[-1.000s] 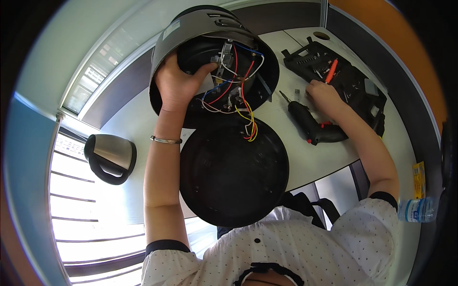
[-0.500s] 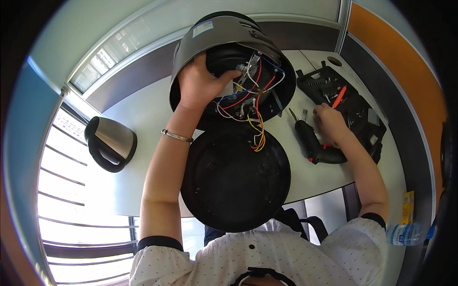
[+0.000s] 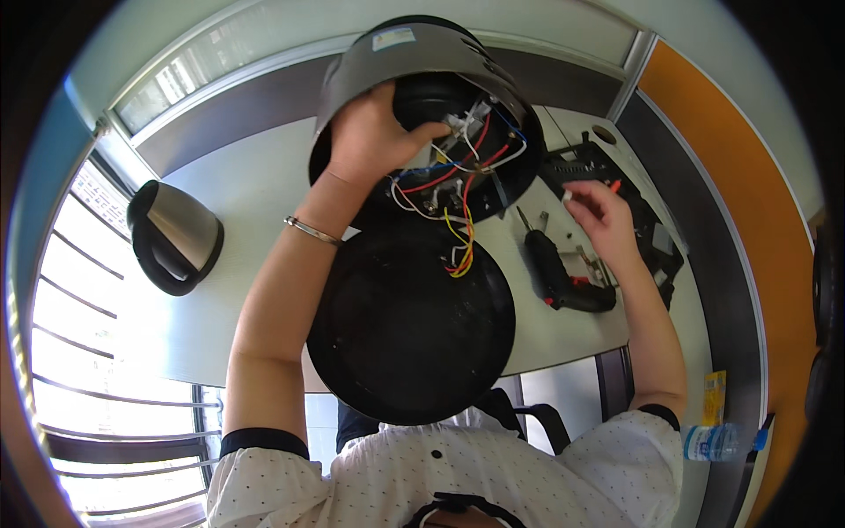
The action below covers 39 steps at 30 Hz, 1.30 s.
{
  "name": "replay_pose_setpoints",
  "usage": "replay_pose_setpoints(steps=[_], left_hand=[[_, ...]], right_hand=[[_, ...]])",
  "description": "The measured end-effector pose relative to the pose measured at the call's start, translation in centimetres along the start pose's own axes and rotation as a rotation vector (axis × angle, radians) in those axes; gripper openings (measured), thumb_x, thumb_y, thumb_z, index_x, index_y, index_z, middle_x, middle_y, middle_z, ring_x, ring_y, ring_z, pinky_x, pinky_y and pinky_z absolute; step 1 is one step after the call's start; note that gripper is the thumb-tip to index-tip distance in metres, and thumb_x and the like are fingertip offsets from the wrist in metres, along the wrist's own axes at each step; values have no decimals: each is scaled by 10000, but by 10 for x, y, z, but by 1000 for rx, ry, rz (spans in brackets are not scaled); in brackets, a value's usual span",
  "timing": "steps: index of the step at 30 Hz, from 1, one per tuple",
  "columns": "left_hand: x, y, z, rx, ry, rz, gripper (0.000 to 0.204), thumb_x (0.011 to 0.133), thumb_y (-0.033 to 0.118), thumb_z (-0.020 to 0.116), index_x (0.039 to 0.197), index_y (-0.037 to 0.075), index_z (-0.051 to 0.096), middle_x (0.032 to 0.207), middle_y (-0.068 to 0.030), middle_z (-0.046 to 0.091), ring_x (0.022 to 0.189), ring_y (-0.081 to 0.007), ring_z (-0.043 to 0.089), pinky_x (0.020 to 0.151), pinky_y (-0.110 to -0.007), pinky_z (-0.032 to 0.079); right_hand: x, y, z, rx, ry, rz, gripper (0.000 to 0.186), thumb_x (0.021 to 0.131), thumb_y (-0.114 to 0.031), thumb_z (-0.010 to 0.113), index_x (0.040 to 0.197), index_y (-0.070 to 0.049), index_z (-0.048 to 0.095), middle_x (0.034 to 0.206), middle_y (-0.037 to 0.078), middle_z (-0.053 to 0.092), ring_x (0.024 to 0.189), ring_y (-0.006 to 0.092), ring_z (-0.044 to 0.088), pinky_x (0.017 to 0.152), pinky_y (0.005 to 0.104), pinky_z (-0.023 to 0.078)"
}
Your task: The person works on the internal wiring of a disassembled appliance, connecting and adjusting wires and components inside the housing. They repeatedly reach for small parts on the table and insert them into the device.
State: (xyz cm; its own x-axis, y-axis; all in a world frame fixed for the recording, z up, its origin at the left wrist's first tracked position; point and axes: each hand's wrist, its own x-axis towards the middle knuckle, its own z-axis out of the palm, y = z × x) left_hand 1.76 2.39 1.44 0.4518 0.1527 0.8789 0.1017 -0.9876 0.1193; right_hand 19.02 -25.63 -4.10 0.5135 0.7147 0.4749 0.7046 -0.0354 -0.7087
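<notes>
A grey rice cooker body (image 3: pixel 352 84) lies tipped with its open underside toward me. Red, white, blue and yellow wires (image 3: pixel 464 255) run from inside it to a round black base cover (image 3: pixel 409 339) lying nearer me. My left hand (image 3: pixel 370 141) reaches inside the body and grips it. Its thumb stretches toward a pale part among the wires, while the fingertips are hidden. My right hand (image 3: pixel 598 216) pinches a small white piece (image 3: pixel 567 196) above the table, between a black electric screwdriver (image 3: pixel 550 268) and a black tool case (image 3: pixel 647 207).
A steel kettle (image 3: pixel 189 238) with a black handle stands at the left by the barred window. Small loose parts lie near the screwdriver. An orange-red tool (image 3: pixel 615 187) rests on the case. At the lower right are a water bottle (image 3: pixel 715 443) and a yellow packet (image 3: pixel 715 396).
My right hand has lifted slightly and turned, and the small white piece now shows at its fingertips. The whole view has shifted a little; my left hand stays inside the rice cooker body.
</notes>
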Motion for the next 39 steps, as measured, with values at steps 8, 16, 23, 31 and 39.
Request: replay_pose_setpoints(steps=[8, 16, 23, 31, 39], left_hand=[[-1, -12, 6, -30, 64, 66, 747, 578, 443, 850, 1124, -8, 614, 1016, -182, 670, 922, -330, 655, 822, -370, 525], [0, -6, 4, 9, 42, 20, 701, 598, 377, 859, 1144, 9, 618, 1068, -176, 661, 978, -309, 641, 873, -366, 502], [-1, -12, 6, -15, 19, -15, 770, 606, 426, 849, 1187, -8, 592, 1113, -198, 644, 1017, -299, 635, 897, -357, 491], [-1, -8, 6, -24, 18, -21, 775, 599, 387, 863, 1194, -27, 587, 1124, -195, 642, 1007, -287, 639, 907, -347, 484], [-1, -6, 5, -6, 18, -11, 766, 597, 366, 868, 1194, -27, 590, 1124, -191, 644, 1006, -278, 639, 918, -345, 478]], right_hand=[[0, 1, -16, -46, 52, 158, 204, 847, -90, 666, 1040, -23, 659, 800, 5, 629, 660, 67, 533, 585, 221, 428], [-6, 27, -32, -507, -104, 283, 215, 781, -110, 686, 963, 4, 683, 883, 138, 684, 825, 223, 664, 763, 326, 516], [-10, 33, -31, -632, -218, 366, 218, 753, -100, 683, 947, -1, 688, 891, 153, 685, 842, 268, 667, 768, 353, 520], [-12, 50, -14, -726, -238, 403, 212, 761, -143, 643, 955, -79, 695, 952, 130, 678, 915, 302, 647, 793, 401, 528], [-12, 55, -10, -640, -209, 369, 263, 759, -146, 694, 994, -29, 683, 909, 129, 692, 833, 261, 671, 758, 354, 526]])
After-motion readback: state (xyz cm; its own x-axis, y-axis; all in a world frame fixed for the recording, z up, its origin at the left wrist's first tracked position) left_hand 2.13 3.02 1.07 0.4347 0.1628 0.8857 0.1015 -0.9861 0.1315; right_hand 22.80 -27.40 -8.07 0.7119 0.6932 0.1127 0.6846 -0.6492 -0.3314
